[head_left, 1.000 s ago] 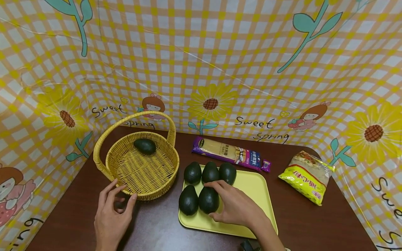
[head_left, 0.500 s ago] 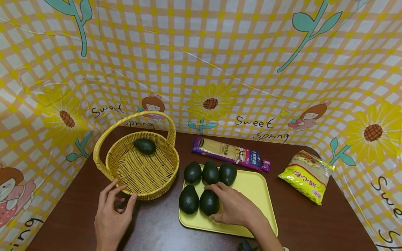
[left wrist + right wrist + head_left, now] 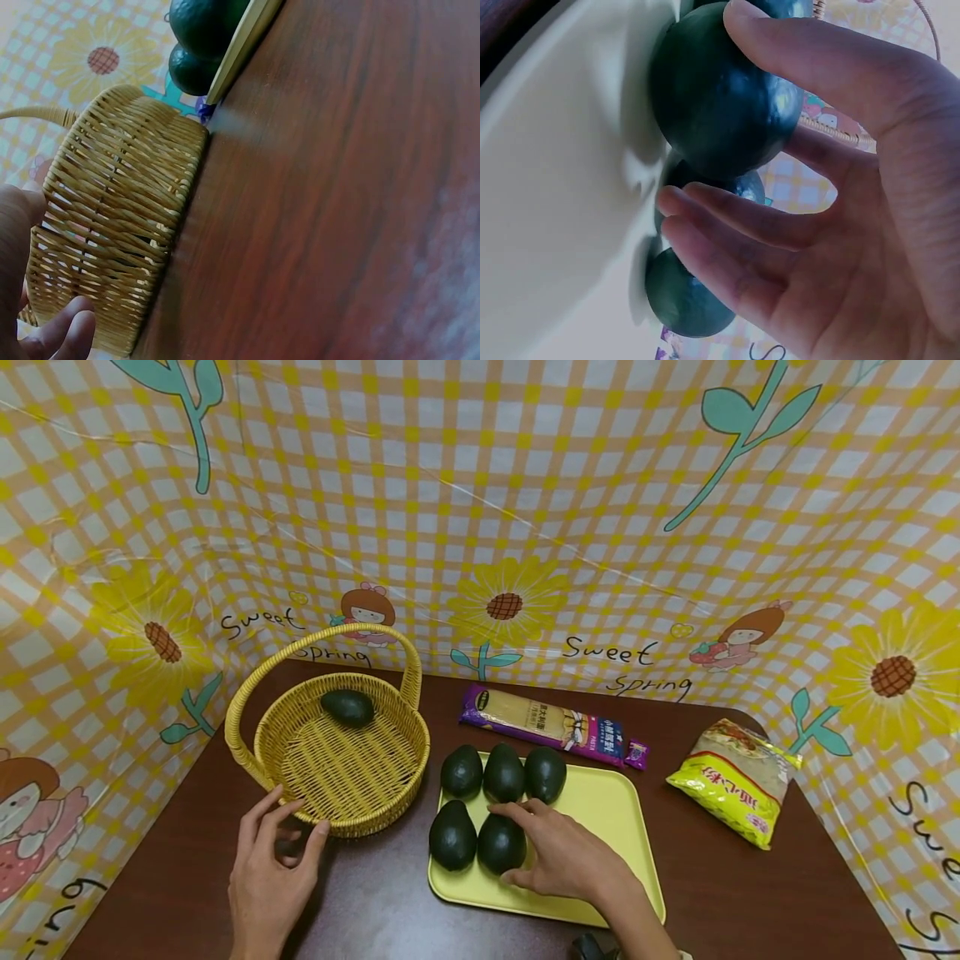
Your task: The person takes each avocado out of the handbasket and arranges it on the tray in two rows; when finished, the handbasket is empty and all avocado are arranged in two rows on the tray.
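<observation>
My right hand (image 3: 566, 852) holds a dark green avocado (image 3: 501, 847) at the front of the yellow tray (image 3: 615, 827), with the thumb on its near side and a forefinger on its far side. Other avocados (image 3: 694, 296) stand beside and behind it on the tray. At the near rim of the yellow wicker basket (image 3: 120, 202), my left hand (image 3: 270, 877) rests with loosely bent fingers, thumb and fingertips at the rim. One avocado (image 3: 347, 707) lies inside the basket towards the back.
Behind the tray lies a purple pasta packet (image 3: 543, 722). A yellow noodle bag (image 3: 738, 781) lies at the right of the brown table (image 3: 375, 902). The basket's tall handle (image 3: 322, 643) arches over it. A checked cloth (image 3: 480, 510) surrounds the back and sides.
The right hand and the avocado it holds have shifted very slightly towards the right. My left hand stays at the basket rim.
</observation>
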A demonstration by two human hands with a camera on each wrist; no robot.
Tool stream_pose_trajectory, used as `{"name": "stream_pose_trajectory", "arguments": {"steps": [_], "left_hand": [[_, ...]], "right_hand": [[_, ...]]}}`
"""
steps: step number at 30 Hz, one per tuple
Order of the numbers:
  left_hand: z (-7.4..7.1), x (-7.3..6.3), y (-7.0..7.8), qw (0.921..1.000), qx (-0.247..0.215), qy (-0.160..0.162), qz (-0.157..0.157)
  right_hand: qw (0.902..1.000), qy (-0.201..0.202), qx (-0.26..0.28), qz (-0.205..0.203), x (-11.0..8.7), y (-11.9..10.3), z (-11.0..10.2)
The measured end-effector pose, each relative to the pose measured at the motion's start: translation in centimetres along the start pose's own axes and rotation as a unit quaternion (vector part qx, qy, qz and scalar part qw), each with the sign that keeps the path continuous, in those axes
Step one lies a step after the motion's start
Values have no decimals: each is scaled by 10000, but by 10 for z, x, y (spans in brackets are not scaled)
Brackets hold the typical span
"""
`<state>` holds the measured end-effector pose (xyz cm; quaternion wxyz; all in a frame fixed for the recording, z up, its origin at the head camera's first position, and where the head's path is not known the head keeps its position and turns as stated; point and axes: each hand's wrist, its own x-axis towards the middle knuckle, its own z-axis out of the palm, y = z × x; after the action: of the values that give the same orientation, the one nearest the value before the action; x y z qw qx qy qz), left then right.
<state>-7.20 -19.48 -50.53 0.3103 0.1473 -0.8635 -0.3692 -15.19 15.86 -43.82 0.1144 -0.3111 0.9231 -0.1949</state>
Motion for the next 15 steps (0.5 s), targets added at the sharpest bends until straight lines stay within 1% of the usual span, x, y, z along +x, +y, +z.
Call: {"name": "stream_pose_trajectory", "arguments": {"steps": [4, 10, 15], "left_hand": [[-1, 0, 1, 10000, -1, -8, -16], [-1, 0, 1, 10000, 0, -4, -14], [-1, 0, 1, 10000, -3, 9, 11]], "right_hand": [[10000, -11, 5, 52, -2, 0, -2], [9999, 104, -117, 7, -4, 0, -4], [9997, 120, -199, 16, -4, 0, -5]]}}
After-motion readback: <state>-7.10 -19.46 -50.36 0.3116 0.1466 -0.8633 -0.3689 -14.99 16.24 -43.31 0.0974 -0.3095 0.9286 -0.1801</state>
